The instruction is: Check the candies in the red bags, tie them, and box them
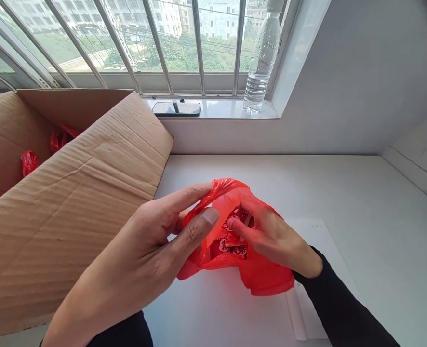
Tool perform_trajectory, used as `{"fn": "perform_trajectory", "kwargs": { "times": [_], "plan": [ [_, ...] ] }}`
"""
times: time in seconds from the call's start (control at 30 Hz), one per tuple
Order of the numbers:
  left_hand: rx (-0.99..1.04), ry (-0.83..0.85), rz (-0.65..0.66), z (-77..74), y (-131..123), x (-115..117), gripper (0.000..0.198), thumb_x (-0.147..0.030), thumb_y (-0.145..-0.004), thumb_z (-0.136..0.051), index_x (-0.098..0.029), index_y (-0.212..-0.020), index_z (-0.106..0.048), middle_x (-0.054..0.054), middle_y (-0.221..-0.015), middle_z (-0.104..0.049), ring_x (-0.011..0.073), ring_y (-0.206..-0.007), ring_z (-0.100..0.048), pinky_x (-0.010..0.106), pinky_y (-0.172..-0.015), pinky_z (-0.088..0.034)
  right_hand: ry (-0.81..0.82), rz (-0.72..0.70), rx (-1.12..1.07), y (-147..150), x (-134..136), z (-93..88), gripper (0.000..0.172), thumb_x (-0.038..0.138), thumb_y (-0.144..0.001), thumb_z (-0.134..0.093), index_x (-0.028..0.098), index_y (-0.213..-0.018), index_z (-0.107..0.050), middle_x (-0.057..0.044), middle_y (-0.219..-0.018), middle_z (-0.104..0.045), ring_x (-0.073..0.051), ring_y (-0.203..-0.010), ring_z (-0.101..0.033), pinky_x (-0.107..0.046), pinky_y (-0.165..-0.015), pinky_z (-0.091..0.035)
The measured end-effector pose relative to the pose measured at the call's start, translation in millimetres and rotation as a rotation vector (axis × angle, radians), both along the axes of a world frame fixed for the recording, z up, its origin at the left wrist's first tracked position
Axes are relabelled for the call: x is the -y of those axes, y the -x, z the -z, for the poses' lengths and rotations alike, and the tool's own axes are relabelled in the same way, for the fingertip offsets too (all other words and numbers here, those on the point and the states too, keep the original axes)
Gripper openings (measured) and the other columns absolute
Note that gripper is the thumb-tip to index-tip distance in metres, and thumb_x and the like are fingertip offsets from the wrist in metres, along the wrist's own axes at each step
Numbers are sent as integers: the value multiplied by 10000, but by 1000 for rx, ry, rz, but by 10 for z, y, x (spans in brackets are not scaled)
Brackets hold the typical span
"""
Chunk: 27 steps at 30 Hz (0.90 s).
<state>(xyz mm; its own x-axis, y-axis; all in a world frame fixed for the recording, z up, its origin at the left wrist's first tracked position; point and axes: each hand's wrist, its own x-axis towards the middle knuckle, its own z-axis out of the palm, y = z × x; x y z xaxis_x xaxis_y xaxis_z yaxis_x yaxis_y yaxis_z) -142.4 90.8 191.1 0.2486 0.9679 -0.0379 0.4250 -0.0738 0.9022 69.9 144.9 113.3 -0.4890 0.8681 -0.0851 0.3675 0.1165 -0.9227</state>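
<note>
The thin, crinkled red plastic bag (pixel 260 282) is held just above the middle of the white counter (pixel 372 212), its mouth open on red packets with white print (pixel 231 245). The left hand (pixel 144 255) has its grip pinched on the bag's rim. The right hand (pixel 276 241) reaches into the mouth; whether its grip is clenched, I cannot tell. A cardboard box (pixel 72 193) crowds the counter's left edge, and bare surface runs to the right edge.
</note>
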Motion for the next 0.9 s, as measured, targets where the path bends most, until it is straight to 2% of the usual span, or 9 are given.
{"fn": "perform_trajectory", "kwargs": {
  "times": [0.17, 0.27, 0.4, 0.6, 0.8, 0.9],
  "plan": [
    [27, 20, 4, -20, 26, -23, 381, -378, -1020, -556, -279, -1387, -585, -54, -612, -521, 102, -489, -486, 168, -416, -424, 146, -58, -97, -16, -5, -25, 135, 360, -1012, -541, 262, -1006, -633, 33, -878, -699, -154, -784, -684, -295, -715, -541],
    [33, 2, -2, -33, 12, -43, 370, -373, -1018, -566, -271, -1371, -602, -61, -597, -505, 91, -479, -463, 159, -414, -407, 251, -122, -219, -36, -7, -30, 121, 267, -996, -530, 250, -1075, -621, 4, -989, -692, -172, -852, -715, -330, -791, -581],
    [44, -31, -5, -34, -9, -64, 348, -377, -1023, -557, -274, -1349, -625, -64, -593, -519, 82, -474, -462, 146, -418, -412, 308, -182, -284, -63, -19, -23, 237, 178, -967, -516, 260, -1167, -612, -14, -1070, -692, -183, -885, -736, -356, -830, -602],
    [15, -25, -16, -21, 12, -68, 312, -382, -1027, -552, -274, -1307, -635, -67, -571, -518, 87, -466, -486, 148, -406, -393, 375, -194, -275, -87, -35, -1, 294, 184, -996, -498, 244, -1260, -613, -28, -1031, -737, -187, -913, -734, -365, -849, -597],
    [15, -11, -31, -23, 23, -72, 336, -380, -1017, -570, -265, -1327, -626, -43, -649, -597, 95, -504, -511, 156, -415, -406, 353, -163, -211, -88, -24, 10, 318, 183, -1012, -491, 278, -1291, -611, 11, -902, -737, -163, -870, -717, -322, -801, -588],
    [9, -15, -16, -29, 16, -71, 322, -374, -1025, -554, -266, -1319, -626, -57, -597, -564, 93, -477, -500, 156, -407, -399, 330, -161, -164, -75, -23, 3, 296, 197, -1020, -474, 286, -1256, -629, 24, -868, -727, -155, -839, -704, -306, -778, -578]
  ]
}}
